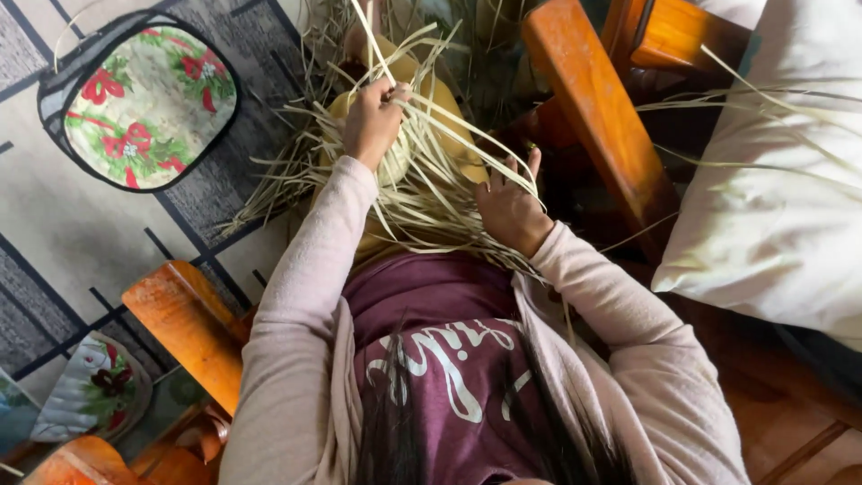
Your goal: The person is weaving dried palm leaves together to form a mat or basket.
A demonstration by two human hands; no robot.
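Note:
A loose bundle of pale straw strips [413,184] lies across my lap on mustard-yellow trousers [429,90]. My left hand [373,121] is closed around several strips near the middle of the bundle, with long ends fanning upward. My right hand [510,208] rests with fingers spread on the strips at the bundle's right side, pressing them down. Both arms wear pale pink sleeves.
Wooden chair arms stand on both sides, one at the left [189,328], one at the right [597,117]. A white cushion [772,198] with stray strips lies at the right. A floral round cushion [144,103] sits on the patterned floor mat [63,233].

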